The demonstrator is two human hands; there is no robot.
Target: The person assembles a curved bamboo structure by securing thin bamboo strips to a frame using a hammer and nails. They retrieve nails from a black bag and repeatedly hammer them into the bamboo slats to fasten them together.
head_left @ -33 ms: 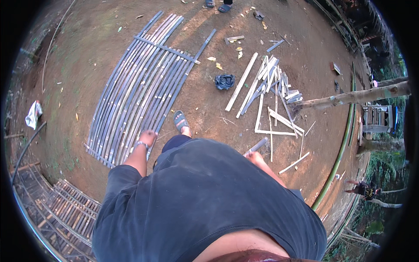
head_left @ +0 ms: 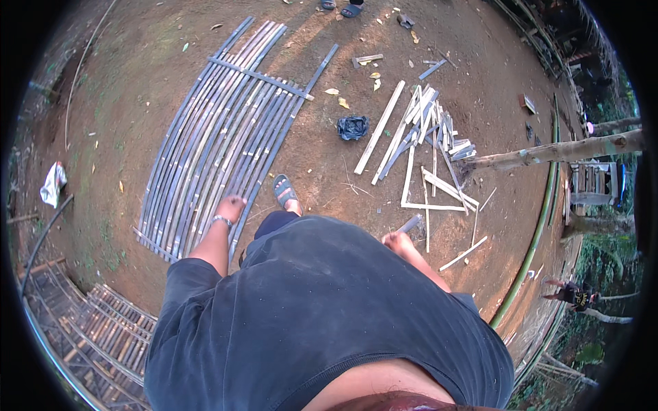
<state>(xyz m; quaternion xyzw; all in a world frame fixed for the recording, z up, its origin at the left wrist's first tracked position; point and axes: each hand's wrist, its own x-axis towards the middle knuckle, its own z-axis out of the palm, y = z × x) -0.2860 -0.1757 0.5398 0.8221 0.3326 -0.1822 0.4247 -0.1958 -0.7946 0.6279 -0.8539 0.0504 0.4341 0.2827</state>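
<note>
My left hand, with a band at its wrist, is over the right near part of a panel of bamboo slats on the ground. Its fingers look curled in; whether they hold anything is hidden. A crosspiece lies over the slats toward their far end, and another strip crosses the near end. Low on my right side, my right hand is closed around a knife, its broad grey blade pointing forward and right.
Loose bamboo strips lie heaped at the right, near a slender trunk. A black plastic bag sits between heap and panel. A hammer lies farther off. Another person's sandals show at the top, and someone is at far right.
My left hand has moved slightly forward over the slats, its fingers more drawn in. My right hand has shifted a little, still with the knife.
</note>
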